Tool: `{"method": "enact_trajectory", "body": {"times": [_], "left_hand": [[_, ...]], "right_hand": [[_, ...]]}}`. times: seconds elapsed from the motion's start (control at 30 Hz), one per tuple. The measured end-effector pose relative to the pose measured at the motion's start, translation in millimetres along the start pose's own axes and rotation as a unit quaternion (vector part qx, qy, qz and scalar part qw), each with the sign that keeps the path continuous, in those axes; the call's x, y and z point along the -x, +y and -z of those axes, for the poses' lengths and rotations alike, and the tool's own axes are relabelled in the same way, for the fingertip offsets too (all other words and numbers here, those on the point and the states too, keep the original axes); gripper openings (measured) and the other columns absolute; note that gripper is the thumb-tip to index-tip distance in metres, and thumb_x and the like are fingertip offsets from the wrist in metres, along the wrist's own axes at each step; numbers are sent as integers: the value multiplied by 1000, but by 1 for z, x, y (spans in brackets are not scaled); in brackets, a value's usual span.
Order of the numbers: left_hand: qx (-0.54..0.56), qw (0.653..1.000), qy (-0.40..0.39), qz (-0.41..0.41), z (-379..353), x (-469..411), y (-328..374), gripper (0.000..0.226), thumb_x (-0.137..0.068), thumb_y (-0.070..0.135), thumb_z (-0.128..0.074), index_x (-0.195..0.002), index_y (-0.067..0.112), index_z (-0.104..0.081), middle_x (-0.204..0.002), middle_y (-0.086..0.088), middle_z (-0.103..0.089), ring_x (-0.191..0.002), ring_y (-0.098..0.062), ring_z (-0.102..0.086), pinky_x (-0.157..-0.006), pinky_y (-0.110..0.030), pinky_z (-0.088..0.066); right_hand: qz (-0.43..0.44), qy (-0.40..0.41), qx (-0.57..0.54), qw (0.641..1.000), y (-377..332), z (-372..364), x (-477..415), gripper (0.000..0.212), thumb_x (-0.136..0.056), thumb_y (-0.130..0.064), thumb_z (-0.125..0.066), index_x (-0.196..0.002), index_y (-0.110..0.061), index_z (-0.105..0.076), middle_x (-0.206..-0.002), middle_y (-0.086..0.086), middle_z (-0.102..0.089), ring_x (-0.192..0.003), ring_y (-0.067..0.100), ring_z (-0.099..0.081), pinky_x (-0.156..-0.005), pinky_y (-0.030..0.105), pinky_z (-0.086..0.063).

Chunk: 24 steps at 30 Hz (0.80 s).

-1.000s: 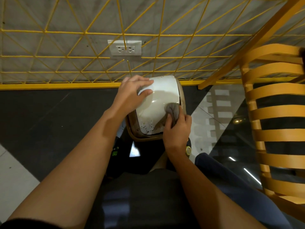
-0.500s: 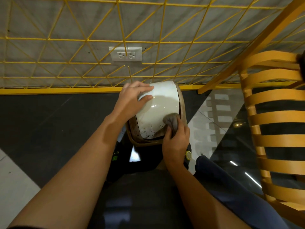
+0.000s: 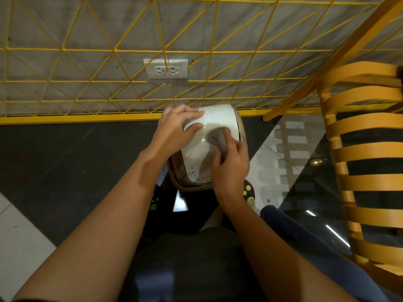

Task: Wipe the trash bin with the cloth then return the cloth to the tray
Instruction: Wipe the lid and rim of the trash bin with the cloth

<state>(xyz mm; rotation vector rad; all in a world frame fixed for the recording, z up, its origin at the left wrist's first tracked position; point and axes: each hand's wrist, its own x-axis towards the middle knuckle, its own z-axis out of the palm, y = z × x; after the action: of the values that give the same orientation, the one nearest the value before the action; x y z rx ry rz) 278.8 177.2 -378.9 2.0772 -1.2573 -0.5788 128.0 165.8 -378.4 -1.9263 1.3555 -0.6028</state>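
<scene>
Down on the dark floor, the trash bin stands against the yellow base rail of a wire grid, its white domed lid facing up and its brown rim showing round the near edge. Small dark specks dot the lid's near end. The left hand lies on the lid's far-left corner, fingers fairly straight across the top and the thumb pressed onto the white surface, holding nothing. The right hand has its fingers curled round a bunched grey cloth and presses it against the right side of the lid, near the middle. A white double wall socket sits behind the grid above the bin, and a slatted wooden chair stands to the right
</scene>
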Motion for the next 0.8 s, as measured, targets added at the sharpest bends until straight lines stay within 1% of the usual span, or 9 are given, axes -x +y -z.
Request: {"method": "enact_trajectory", "body": {"times": [0.07,0.13,0.23,0.33,0.5,0.57,0.67,0.73,0.8], "left_hand": [[5,1000,0,1,1,-1,-1,32,-86,26,-63,-117,21,-63,-119,6,-59,-109,-20,-41,-85,-13,-22],[6,1000,-3,4,3,-2,-1,32,-85,26,-64,-117,22,-63,-119,7,-59,-110,-19,-41,-85,-13,-21],[7,1000,-1,3,2,-2,0,33,-84,25,-65,-117,19,-63,-119,5,-59,-110,-20,-42,-85,-12,-21],[13,1000,2,1,1,-3,1,33,-83,26,-66,-116,19,-64,-118,5,-60,-110,-19,-41,-85,-14,-22],[6,1000,-3,-4,4,-4,-3,33,-83,26,-66,-115,20,-64,-117,6,-60,-110,-20,-44,-83,-14,-22],[3,1000,-6,-3,3,-4,-2,33,-83,27,-66,-116,20,-64,-118,5,-59,-111,-21,-44,-86,-16,-23],[-1,1000,1,-2,1,-4,0,34,-82,27,-67,-115,20,-64,-118,4,-60,-110,-23,-44,-87,-18,-24],[1,1000,2,0,1,-4,-1,34,-83,27,-66,-115,20,-64,-117,4,-60,-110,-23,-44,-86,-17,-24],[3,1000,-2,-1,2,-4,-3,33,-83,27,-66,-115,21,-64,-117,5,-60,-111,-22,-44,-85,-17,-23]], "right_hand": [[99,-71,39,992,-8,-5,1,49,-91,-11,-51,-139,-11,-38,-117,16,-46,-100,19,-45,-88,17,-36],[139,-104,71,982,-8,-7,6,49,-91,-10,-50,-138,-9,-38,-116,18,-46,-101,23,-46,-91,28,-41],[102,-41,63,992,-1,0,-6,48,-90,-9,-51,-137,-9,-40,-115,16,-46,-96,13,-41,-86,14,-33],[38,21,61,997,1,4,-19,47,-91,-10,-50,-137,-8,-40,-116,16,-44,-98,19,-46,-87,22,-39],[116,-151,43,981,-9,-8,14,41,-89,-8,-48,-130,-9,-47,-120,21,-44,-106,31,-43,-89,36,-40],[138,-107,68,982,-6,-3,5,43,-89,-7,-50,-132,-7,-46,-115,20,-47,-101,28,-46,-88,33,-42],[77,-3,79,994,-2,4,-12,44,-89,-8,-50,-133,-5,-44,-111,18,-48,-95,21,-48,-82,14,-31],[77,-18,74,994,-7,1,-7,45,-90,-8,-50,-135,-4,-42,-113,18,-47,-97,20,-46,-84,12,-28],[127,-83,74,986,-10,-5,5,47,-90,-7,-50,-136,-4,-40,-116,18,-47,-99,19,-45,-87,17,-34]]}}
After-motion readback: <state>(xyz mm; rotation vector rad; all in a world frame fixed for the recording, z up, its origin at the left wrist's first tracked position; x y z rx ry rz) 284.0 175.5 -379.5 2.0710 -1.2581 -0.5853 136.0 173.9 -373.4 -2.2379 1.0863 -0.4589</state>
